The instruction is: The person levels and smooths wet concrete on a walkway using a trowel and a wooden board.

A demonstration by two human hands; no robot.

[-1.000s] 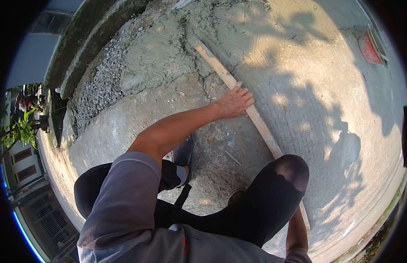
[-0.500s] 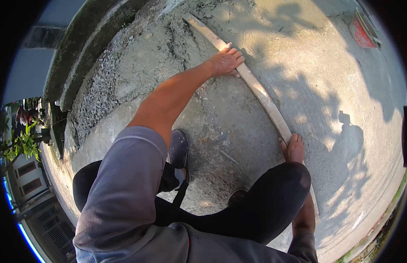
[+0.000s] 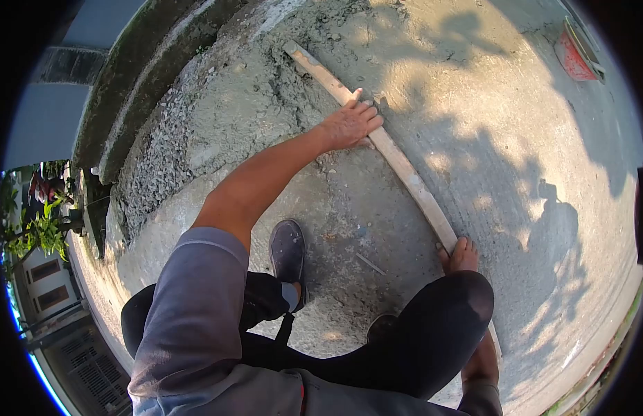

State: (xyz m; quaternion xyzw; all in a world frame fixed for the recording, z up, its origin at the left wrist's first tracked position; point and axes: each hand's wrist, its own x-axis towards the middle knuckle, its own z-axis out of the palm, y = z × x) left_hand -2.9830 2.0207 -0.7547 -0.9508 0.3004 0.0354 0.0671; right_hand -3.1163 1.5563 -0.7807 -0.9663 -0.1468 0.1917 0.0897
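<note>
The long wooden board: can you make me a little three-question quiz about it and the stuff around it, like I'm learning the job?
1. True or false: the left hand and right hand are both on the wooden board.
2. Where in the picture is the red container?
A) lower left
B) upper left
C) upper right
3. Fill in the gap: the ____ hand is closer to the board's upper end in the picture.

Key: 1. True. 2. C. 3. Left.

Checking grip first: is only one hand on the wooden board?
No, the left hand grips the wooden board farther out and the right hand grips it beside the right knee.
</note>
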